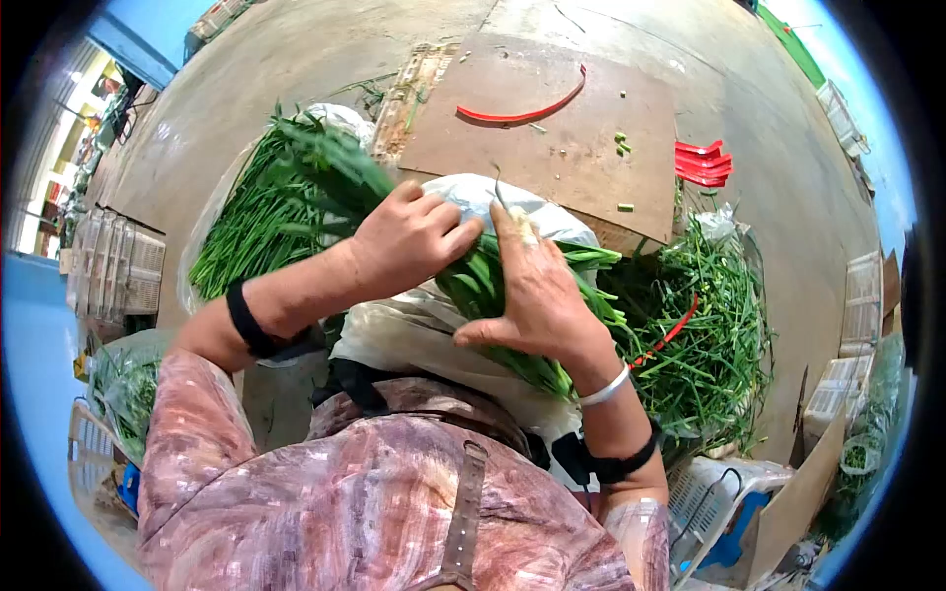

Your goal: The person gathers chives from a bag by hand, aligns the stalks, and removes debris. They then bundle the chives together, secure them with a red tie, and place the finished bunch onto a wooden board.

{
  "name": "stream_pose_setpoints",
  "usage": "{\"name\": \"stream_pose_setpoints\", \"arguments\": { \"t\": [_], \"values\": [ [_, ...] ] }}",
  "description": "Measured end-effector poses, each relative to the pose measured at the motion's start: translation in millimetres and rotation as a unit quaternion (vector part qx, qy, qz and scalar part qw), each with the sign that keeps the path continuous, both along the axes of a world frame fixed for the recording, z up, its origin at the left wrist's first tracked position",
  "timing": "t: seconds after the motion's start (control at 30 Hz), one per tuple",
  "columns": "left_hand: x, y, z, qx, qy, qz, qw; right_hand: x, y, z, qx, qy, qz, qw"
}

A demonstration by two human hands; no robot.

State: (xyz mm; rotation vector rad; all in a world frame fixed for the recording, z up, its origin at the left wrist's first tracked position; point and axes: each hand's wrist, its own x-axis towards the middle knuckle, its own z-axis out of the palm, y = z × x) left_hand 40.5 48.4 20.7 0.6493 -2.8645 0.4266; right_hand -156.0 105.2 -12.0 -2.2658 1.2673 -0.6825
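Note:
My left hand (412, 238) is closed around a bunch of long green leafy stalks that look like chives (340, 167). The leaf ends stick out to the upper left, slightly blurred. My right hand (532, 291) lies with fingers stretched and thumb spread over more of these stalks on my lap, the cut ends pointing right. Something pale, like tape, is wrapped on a finger of it, and one thin stalk rises beside it. Under the greens, a whitish plastic sheet (389, 335) covers my lap.
Ahead stands a low board (552, 158) with a red strip (522, 116) and cut stalk bits. A heap of greens (251, 217) in plastic lies left, a loose pile (709, 335) right. Red strips (704, 164) lie beyond the board; a white crate (729, 492) stands at lower right.

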Motion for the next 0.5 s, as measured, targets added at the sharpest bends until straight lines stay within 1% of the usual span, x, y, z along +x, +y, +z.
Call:
{"name": "stream_pose_setpoints", "arguments": {
  "t": [0.03,0.1,0.13,0.17,0.23,0.27,0.3,0.37,0.4,0.43,0.47,0.5],
  "values": [
    [-6.0,-3.3,11.7,-0.022,-0.029,-0.005,0.999,4.9,-7.2,0.2,0.012,-0.014,-0.001,1.000],
    [-18.0,-9.4,33.0,-0.081,-0.073,-0.017,0.994,5.8,-16.2,7.5,0.038,-0.084,0.000,0.996],
    [-25.1,-13.4,41.9,-0.107,-0.079,-0.026,0.991,5.1,-20.2,8.9,0.013,-0.110,-0.002,0.994],
    [-33.7,-16.0,51.8,-0.115,-0.089,-0.038,0.989,2.3,-21.3,15.8,0.057,-0.121,-0.017,0.991],
    [-51.7,-22.5,66.8,-0.125,-0.159,-0.050,0.978,-5.2,-28.1,8.6,0.020,-0.134,-0.025,0.991],
    [-63.0,-22.2,74.5,-0.155,-0.145,-0.069,0.975,-11.1,-32.6,2.1,0.052,-0.194,-0.019,0.979],
    [-74.9,-26.7,80.4,-0.157,-0.124,-0.093,0.975,-15.9,-30.4,12.8,0.119,-0.248,-0.054,0.960],
    [-98.8,-40.0,78.2,-0.174,-0.061,-0.117,0.976,-33.5,-30.6,29.7,0.110,-0.245,-0.084,0.960],
    [-111.8,-45.6,84.3,-0.207,-0.058,-0.157,0.964,-43.5,-28.7,35.0,0.061,-0.250,-0.102,0.961],
    [-120.5,-49.1,89.6,-0.240,-0.054,-0.197,0.949,-55.4,-34.8,36.4,-0.223,-0.164,-0.048,0.960],
    [-125.4,-51.8,94.0,-0.256,-0.049,-0.213,0.942,-66.6,-34.2,37.9,-0.088,-0.273,-0.074,0.955],
    [-128.6,-50.3,105.3,-0.242,-0.044,-0.220,0.944,-78.5,-33.1,39.3,0.047,-0.375,-0.100,0.921]
  ]
}}
